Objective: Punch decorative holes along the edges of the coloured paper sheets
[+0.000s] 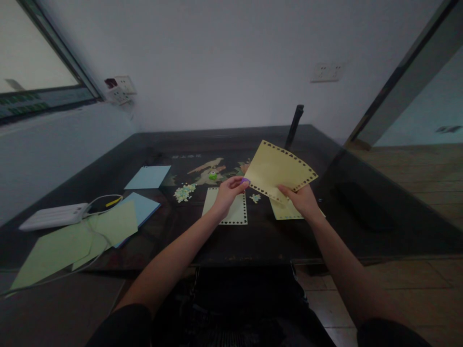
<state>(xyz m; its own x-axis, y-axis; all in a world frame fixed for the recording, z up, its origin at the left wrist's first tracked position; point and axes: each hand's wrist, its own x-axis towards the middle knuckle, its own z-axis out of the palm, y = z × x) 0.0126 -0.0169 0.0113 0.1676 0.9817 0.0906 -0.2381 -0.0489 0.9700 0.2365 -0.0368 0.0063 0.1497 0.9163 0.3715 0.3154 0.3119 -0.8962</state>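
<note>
A yellow paper sheet point(277, 168) with small shapes punched along two opposite edges is held up, tilted, above the table. My right hand point(302, 200) pinches its near right part, thumb on top. At the sheet's left corner, my left hand point(227, 195) is closed on a small purple paper punch point(245, 181), mostly hidden by the fingers. Below lies a pale sheet point(233, 210) with punched edges, partly under my left hand. Another yellow sheet point(285, 210) rests beneath my right hand. Punched paper bits lie in a larger pile point(184, 192) and a smaller pile point(255, 198).
A small green punch point(212, 177) sits behind the pale sheet. To the left lie a light blue sheet point(148, 177), blue paper point(144, 208), green sheets point(65, 246) and a white power strip point(54, 216) with a cable. A black upright bar point(294, 125) stands behind the held sheet.
</note>
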